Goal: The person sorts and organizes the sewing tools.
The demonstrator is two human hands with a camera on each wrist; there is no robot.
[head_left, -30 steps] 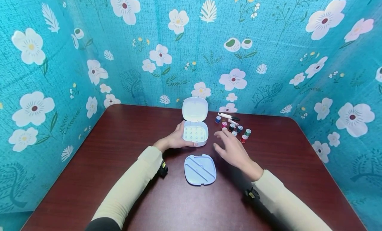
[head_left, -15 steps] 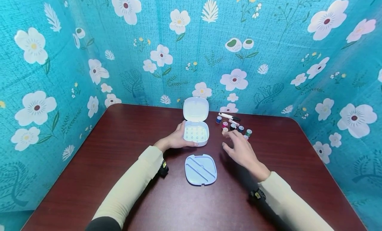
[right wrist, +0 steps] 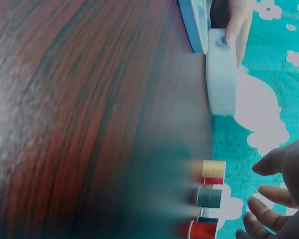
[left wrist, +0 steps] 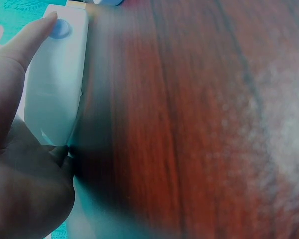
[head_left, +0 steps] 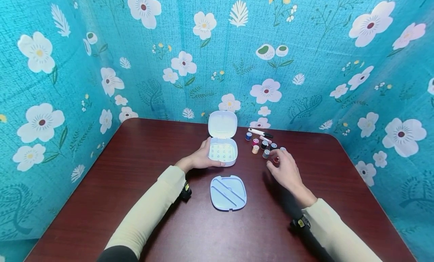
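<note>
My left hand [head_left: 200,157] holds a pale blue and white hinged box [head_left: 231,163] by its left side. Its lid [head_left: 222,124] stands up, and a pale sheet with rows of small marks shows inside. In the left wrist view my thumb lies beside the round button [left wrist: 60,30] on the box's front. My right hand [head_left: 287,171] is over the near right of a group of thread spools, fingers bent loosely and holding nothing. A peach spool [head_left: 255,149], a grey spool [head_left: 266,154] and a red spool [right wrist: 203,230] are nearest; the hand partly hides others.
A pale blue tray [head_left: 228,192] with diagonal ridges lies in front of the box. Behind the spools lie a white and black slim tool [head_left: 260,132] and a shorter pinkish one [head_left: 265,139]. Flowered blue cloth [head_left: 183,89] surrounds the dark red table [head_left: 152,141].
My right hand has moved right along the spools, uncovering the peach and grey ones and covering part of the green and red ones. My left hand and the box have stayed put.
</note>
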